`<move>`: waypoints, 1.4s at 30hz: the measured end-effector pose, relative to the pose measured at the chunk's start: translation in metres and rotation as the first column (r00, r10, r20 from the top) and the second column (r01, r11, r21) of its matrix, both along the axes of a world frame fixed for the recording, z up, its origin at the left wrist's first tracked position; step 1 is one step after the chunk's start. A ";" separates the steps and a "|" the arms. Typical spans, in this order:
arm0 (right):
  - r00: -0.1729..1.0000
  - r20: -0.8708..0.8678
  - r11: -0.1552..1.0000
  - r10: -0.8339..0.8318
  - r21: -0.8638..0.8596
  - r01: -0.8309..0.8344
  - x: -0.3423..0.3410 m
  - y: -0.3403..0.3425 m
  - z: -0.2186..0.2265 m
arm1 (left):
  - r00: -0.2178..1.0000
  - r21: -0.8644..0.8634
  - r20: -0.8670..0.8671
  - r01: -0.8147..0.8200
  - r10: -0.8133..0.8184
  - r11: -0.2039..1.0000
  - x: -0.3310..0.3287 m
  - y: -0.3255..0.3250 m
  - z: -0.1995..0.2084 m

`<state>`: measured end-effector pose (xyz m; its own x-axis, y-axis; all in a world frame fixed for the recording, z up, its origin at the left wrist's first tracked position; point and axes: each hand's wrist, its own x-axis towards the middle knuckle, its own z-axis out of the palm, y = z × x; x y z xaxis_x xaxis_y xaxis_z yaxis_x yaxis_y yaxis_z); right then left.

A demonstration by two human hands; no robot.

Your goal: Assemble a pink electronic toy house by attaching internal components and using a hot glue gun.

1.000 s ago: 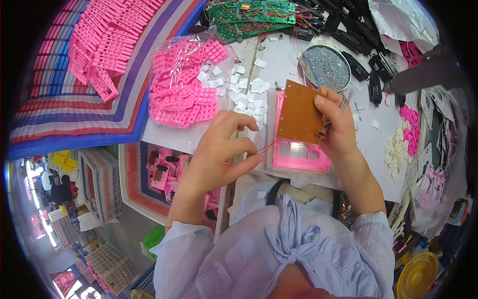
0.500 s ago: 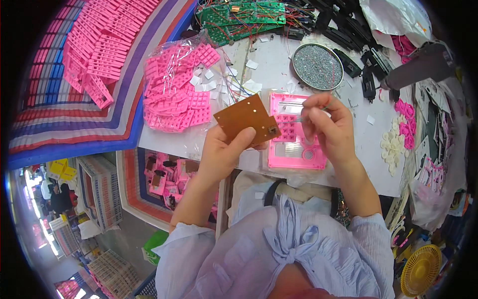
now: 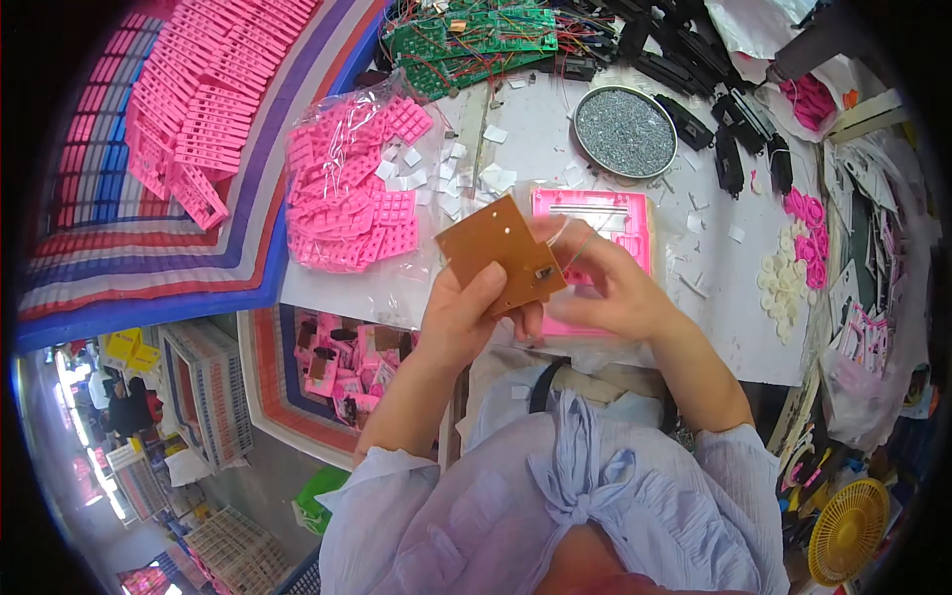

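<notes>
A brown circuit board (image 3: 496, 253) is tilted above the near edge of the table, its plain side with several small holes facing up. My left hand (image 3: 458, 315) is closed on its lower left edge, thumb on top and fingers beneath. At the board's right edge, my right hand (image 3: 617, 294) has its fingers curled around thin wires (image 3: 577, 254); the fingertips are partly hidden. Under this hand lies a pink plastic housing (image 3: 641, 220) with a slotted window, its middle covered by the hand and board.
A clear bag of pink keypads (image 3: 347, 188) lies left, beside white paper squares (image 3: 496, 178). Beyond stand a round tin of screws (image 3: 625, 131), green circuit boards (image 3: 476, 38) and black plastic parts (image 3: 729, 154). White rings (image 3: 778, 288) lie right; a blue-edged crate (image 3: 268, 238) stands left.
My right hand has moved down and left to the board's right edge, now covering the housing's keypad. The board has shifted slightly right and down in my left hand.
</notes>
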<state>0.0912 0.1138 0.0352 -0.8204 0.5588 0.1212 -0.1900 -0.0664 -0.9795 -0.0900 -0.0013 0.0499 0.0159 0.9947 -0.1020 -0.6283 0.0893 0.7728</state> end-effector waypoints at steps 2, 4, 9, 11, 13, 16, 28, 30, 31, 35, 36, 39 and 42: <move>0.992 -0.128 0.960 0.012 -0.275 -0.047 0.000 0.002 0.015 | 0.985 -0.019 -0.166 -0.055 0.051 0.998 0.007 -0.006 0.005; 0.990 -0.129 0.947 -0.060 -0.321 0.015 0.002 0.001 0.017 | 0.936 -0.070 -0.346 -0.088 0.059 0.994 0.018 -0.008 0.013; 0.948 0.063 0.950 -0.312 -0.003 0.313 0.046 -0.013 0.013 | 0.758 -0.062 -0.650 -0.106 0.040 0.992 0.011 -0.023 0.008; 0.919 0.253 0.949 -0.301 -0.019 0.316 0.082 -0.014 0.021 | 0.605 0.051 -0.794 -0.033 0.060 0.998 0.008 -0.022 0.005; 0.943 0.330 0.937 0.047 -0.342 0.073 0.137 0.004 0.013 | 0.365 0.211 -0.920 0.153 0.143 0.965 0.005 -0.019 0.007; 0.815 0.543 0.960 0.202 -0.277 -0.054 0.199 0.033 0.045 | 0.230 0.101 -0.973 0.340 0.021 0.935 0.004 -0.020 0.020; 0.892 0.343 0.706 0.295 0.551 -0.445 0.069 -0.010 0.067 | 0.410 0.165 -0.908 0.530 -0.082 0.832 0.050 -0.027 0.007; 0.894 0.375 0.796 0.247 0.448 -0.408 0.068 -0.004 0.053 | 0.406 -0.045 -0.868 0.506 -0.284 0.861 0.038 -0.036 0.001; 0.893 0.394 0.837 0.219 0.395 -0.380 0.067 0.000 0.046 | 0.406 -0.149 -0.830 0.498 -0.382 0.854 0.033 -0.039 -0.002; 0.944 0.322 0.881 -0.073 0.465 -0.091 0.036 0.031 0.018 | 0.932 -0.302 0.003 0.346 -0.363 0.888 0.045 -0.058 -0.025; 0.931 0.360 0.861 -0.061 0.491 -0.134 0.029 0.042 0.014 | 0.937 -0.312 0.067 0.346 -0.342 0.885 0.043 -0.056 -0.025; 0.883 0.469 0.850 0.005 0.463 -0.251 0.008 0.071 0.007 | 0.934 -0.342 0.133 0.358 -0.332 0.869 0.040 -0.051 -0.016; 0.824 0.560 0.872 0.084 0.359 -0.333 -0.005 0.081 -0.005 | 0.931 -0.358 0.049 0.354 -0.361 0.864 0.039 -0.054 -0.012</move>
<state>0.0859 0.1951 0.0298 -0.9180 0.3593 -0.1678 0.3136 0.3989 -0.8617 -0.0506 -0.0553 0.0383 0.3583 0.8178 -0.4503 -0.4862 0.5752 0.6578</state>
